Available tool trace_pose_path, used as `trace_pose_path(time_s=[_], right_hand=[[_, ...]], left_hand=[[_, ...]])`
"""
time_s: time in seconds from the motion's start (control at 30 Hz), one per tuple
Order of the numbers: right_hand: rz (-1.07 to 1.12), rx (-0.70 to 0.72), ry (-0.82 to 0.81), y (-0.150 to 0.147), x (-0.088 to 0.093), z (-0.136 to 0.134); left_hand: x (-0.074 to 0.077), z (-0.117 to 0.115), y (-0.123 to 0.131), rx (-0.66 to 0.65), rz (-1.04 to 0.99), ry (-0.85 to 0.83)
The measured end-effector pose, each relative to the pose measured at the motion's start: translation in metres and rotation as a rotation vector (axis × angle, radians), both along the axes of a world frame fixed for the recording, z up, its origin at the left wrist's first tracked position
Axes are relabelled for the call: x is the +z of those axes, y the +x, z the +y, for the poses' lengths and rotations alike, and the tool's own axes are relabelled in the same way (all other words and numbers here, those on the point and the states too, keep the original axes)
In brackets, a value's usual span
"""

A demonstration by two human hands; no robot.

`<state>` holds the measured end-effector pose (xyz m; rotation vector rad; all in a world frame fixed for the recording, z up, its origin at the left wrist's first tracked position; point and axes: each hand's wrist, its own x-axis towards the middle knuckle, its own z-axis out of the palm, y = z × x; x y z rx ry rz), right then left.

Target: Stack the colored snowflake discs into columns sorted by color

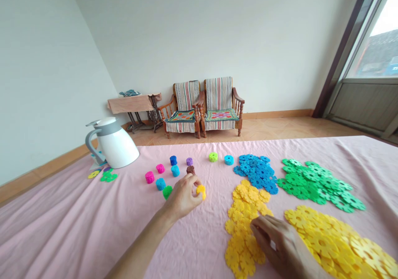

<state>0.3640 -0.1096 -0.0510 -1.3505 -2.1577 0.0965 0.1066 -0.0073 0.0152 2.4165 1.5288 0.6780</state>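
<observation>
Altogether, eleven small stacks could be counted over one pink cloth (124, 225): four blue stacks (175, 171), two pink stacks (149, 177), and one each of purple, brown, green, lime and yellow. Four heaps of loose pieces lay there too: one blue heap (257, 170), one green heap (319, 184) just right of it, a narrow yellow heap (238, 217) on its near side and a wide yellow heap (329, 233) nearer and to its right. The yellow stack (201, 191), left of the blue heap and nearer, was short, round and bright, with notched, scalloped sides; the left hand (185, 194) pinched it between thumb and fingers. Right of the narrow yellow heap's middle, nearer than the blue heap, the right hand (278, 237) was curled with its fingers bunched; whether it held a piece could not be told. Well left of the blue heap stood one white jug (120, 146), and beyond it, two wooden chairs (217, 119).
</observation>
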Motion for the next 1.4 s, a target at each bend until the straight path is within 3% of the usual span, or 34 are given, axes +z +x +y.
trace_pose_path(time_s=[0.17,0.27,0.4,0.67,1.13,1.27,1.4], right_hand=[[0.001,-0.002,-0.025,0.000,0.001,-0.002],[0.003,-0.003,-0.036,-0.001,0.003,-0.002],[0.014,-0.006,-0.041,-0.002,0.004,-0.002],[0.021,-0.004,-0.071,-0.001,0.003,-0.002],[-0.011,0.006,-0.035,0.000,0.005,-0.001],[-0.014,0.008,-0.041,0.001,0.002,0.000],[-0.005,-0.005,-0.042,-0.001,0.000,-0.002]], left_hand=[[0.006,-0.004,0.000,0.009,-0.058,0.021],[0.008,-0.015,0.008,-0.123,-0.107,-0.026],[0.001,-0.034,0.026,-0.344,-0.073,-0.205],[-0.012,-0.047,0.046,-0.421,0.048,-0.251],[-0.021,-0.051,0.048,-0.373,0.040,-0.210],[-0.010,-0.042,0.035,-0.296,0.019,-0.189],[0.007,-0.023,0.017,-0.133,-0.082,-0.053]])
